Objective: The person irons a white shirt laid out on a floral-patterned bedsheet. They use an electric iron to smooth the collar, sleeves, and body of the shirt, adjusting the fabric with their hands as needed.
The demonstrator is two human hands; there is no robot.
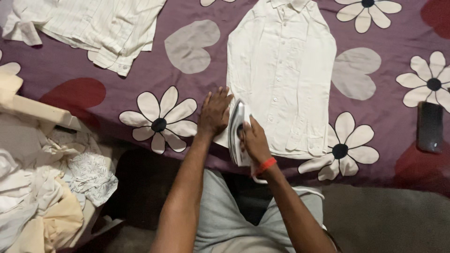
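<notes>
- My right hand [255, 140] is closed around the handle of the iron [237, 133], which sits on the lower left corner of the cream shirt [281, 70], near the hem.
- My left hand [214, 112] is open, fingers spread and flat, pressing the shirt's edge and the cloth just beside the iron.
- Both forearms reach forward from the bottom of the view and draw close together at the iron; a red band [266, 165] circles my right wrist.
- The shirt lies flat, buttoned, collar away from me, on a purple flowered cloth [154, 79] covering the surface.
- A striped shirt [93, 28] lies crumpled at the far left, well apart from the hands.
- A dark phone [430, 126] rests at the right edge.
- A heap of pale laundry [42, 197] sits low on my left, off the surface.
</notes>
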